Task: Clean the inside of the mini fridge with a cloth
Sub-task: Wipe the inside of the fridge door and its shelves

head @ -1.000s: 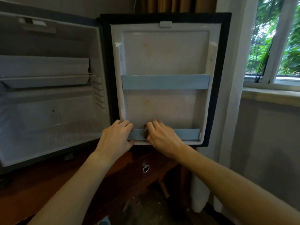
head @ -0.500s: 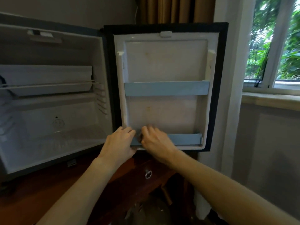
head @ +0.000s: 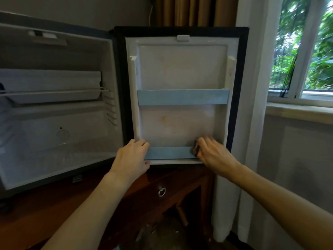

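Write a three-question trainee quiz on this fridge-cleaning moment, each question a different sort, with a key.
1. True or false: the mini fridge door stands open.
2. Multiple choice: the right hand holds the dark cloth at which end of the lower door rail? A) the hinge end B) the end away from the hinge C) the middle
3. Fill in: the left hand holds the door at its lower ____ corner, as the camera sees it.

Key: 1 true; 2 B; 3 left.
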